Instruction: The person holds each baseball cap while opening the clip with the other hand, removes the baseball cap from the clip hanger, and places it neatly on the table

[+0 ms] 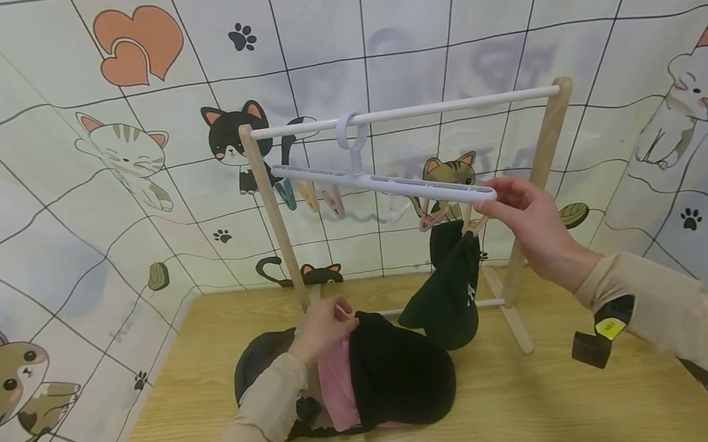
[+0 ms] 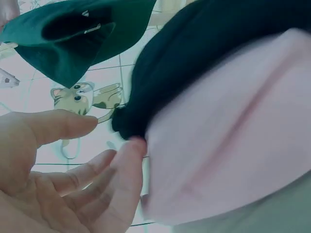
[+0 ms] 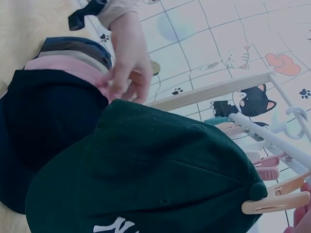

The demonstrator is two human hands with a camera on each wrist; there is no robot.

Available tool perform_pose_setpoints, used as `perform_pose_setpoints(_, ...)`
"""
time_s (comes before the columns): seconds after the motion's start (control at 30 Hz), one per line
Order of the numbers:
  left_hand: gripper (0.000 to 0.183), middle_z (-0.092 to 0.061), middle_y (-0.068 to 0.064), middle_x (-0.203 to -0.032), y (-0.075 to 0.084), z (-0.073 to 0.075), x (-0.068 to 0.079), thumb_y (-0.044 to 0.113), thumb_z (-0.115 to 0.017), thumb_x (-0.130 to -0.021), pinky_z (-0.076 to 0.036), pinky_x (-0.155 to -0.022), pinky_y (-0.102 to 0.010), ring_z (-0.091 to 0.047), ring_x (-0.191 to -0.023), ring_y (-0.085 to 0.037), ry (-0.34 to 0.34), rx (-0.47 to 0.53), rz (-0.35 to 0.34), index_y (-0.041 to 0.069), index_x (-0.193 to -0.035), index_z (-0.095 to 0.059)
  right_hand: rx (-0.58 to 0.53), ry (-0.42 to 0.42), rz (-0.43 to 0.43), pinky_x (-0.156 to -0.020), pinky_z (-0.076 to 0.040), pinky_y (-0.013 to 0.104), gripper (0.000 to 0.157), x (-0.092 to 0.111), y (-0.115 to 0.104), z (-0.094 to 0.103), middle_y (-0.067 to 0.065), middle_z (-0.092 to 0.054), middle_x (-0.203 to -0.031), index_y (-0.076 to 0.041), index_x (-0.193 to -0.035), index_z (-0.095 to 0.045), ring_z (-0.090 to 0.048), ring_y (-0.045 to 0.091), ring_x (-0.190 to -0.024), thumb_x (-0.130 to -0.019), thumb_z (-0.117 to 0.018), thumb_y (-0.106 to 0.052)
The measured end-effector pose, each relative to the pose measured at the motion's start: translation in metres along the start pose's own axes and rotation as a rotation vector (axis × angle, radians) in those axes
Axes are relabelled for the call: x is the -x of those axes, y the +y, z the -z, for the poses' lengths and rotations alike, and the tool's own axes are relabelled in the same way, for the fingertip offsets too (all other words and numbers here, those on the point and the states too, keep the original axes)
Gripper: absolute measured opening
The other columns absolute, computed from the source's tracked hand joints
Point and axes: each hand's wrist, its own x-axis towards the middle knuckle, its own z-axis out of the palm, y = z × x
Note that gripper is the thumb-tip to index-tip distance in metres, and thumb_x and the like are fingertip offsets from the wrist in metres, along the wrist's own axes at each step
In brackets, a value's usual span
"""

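My right hand (image 1: 540,228) pinches the right end of a white clip hanger (image 1: 389,185), whose ring goes round the rack's rod. From that end a dark green cap (image 1: 450,304) with a white emblem hangs by a peach clip (image 3: 274,203). My left hand (image 1: 322,331) is at the stacked caps on the table, beside the black cap (image 1: 401,376) and the pink cap (image 1: 338,386) behind it. In the left wrist view its thumb stands apart from the loosely bent fingers, and a fingertip touches the caps' edge.
A wooden rack with a white rod (image 1: 452,105) stands on the wooden table (image 1: 174,409). Green, peach and pink clips (image 1: 309,195) hang at the hanger's left part. A pink clip (image 1: 432,217) hangs near the green cap. Cat-printed sheeting (image 1: 405,17) lines the back and sides.
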Motion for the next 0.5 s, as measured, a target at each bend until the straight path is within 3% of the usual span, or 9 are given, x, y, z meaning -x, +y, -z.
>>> perform_pose_setpoints(0.2, 0.008, -0.066, -0.005, -0.084, 0.016, 0.009, -0.011, 0.01, -0.066, -0.088, -0.051, -0.067, -0.033, -0.064, -0.078, -0.021, 0.052, -0.076, -0.091, 0.004, -0.092, -0.063, -0.033, -0.01, 0.01, -0.089, -0.034, 0.023, 0.015, 0.001, -0.002, -0.001, -0.004, -0.058, -0.104, -0.016, -0.105, -0.06, -0.048, 0.014, -0.1, -0.093, -0.064, -0.007)
perform_pose_setpoints(0.5, 0.02, -0.066, -0.006, -0.104, 0.063, 0.003, -0.022, 0.022, -0.056, -0.099, -0.051, -0.083, -0.035, -0.064, -0.096, -0.022, -0.09, 0.033, -0.212, 0.007, -0.108, -0.064, -0.103, -0.033, -0.001, -0.087, -0.041, 0.02, 0.012, 0.002, -0.002, -0.006, 0.001, -0.053, -0.105, -0.011, -0.102, -0.059, -0.049, 0.016, -0.1, -0.093, -0.062, -0.003)
